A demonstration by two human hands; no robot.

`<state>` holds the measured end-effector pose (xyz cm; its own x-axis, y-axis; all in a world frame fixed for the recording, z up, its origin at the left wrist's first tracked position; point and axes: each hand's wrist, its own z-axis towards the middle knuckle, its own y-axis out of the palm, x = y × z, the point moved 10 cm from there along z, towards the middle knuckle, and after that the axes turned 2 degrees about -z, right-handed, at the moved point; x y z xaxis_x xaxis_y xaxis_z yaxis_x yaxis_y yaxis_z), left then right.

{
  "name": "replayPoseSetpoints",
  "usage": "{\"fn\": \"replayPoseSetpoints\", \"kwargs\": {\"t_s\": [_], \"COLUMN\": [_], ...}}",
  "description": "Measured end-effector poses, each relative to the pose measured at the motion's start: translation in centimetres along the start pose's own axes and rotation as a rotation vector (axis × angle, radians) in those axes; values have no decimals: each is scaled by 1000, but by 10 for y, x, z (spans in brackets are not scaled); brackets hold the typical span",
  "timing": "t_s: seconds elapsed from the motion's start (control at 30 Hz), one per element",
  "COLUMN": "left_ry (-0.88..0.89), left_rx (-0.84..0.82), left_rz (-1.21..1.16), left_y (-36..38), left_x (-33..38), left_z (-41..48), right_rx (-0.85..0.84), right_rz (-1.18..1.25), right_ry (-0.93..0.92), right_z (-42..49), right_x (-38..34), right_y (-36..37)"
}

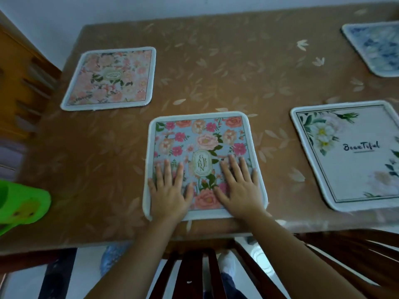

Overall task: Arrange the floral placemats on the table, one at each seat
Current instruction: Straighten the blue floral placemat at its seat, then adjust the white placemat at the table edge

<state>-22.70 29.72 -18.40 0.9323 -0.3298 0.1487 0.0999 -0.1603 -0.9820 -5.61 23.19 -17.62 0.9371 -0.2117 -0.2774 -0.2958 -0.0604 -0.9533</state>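
Observation:
A blue placemat [207, 139] with pink and peach roses lies at the table's near edge, straight in front of me. My left hand [169, 190] and my right hand [239, 186] both press flat on its near half, fingers straight and spread. A pink floral placemat [112, 79] lies at the far left. A white placemat [349, 156] reading "Beautiful" lies at the right. A blue and white placemat [375, 46] sits at the far right corner, partly cut off.
The brown leaf-patterned table cover [237, 67] spans the view. A dark wooden chair back [194, 275] stands below the near edge, another [354, 251] at the right. A green plastic object [21, 203] lies at the left edge, a wooden cabinet [19, 83] beyond it.

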Motion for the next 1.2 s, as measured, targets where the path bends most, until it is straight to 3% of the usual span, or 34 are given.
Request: {"fn": "replayPoseSetpoints", "kwargs": {"t_s": [0.13,0.37,0.57,0.77,1.07,1.2], "left_ry": [47,72,189,330,280,248], "left_rx": [-13,-190,-13,169,201,151], "left_rz": [-15,55,-39,-139,-178,-249], "left_y": [-11,-2,-55,-93,-95,-86], "left_x": [18,25,69,139,253,309], "left_z": [-43,-84,-96,-111,-99,-91], "right_rx": [-54,-229,-21,46,110,58], "right_rz": [23,22,-16,-36,-82,-101], "right_ry": [61,74,99,146,51,9], "right_z": [-35,-78,-105,-120,-111,-114], "right_x": [-3,-4,2,34,131,190], "right_y": [3,-17,-75,-114,-176,-190]}}
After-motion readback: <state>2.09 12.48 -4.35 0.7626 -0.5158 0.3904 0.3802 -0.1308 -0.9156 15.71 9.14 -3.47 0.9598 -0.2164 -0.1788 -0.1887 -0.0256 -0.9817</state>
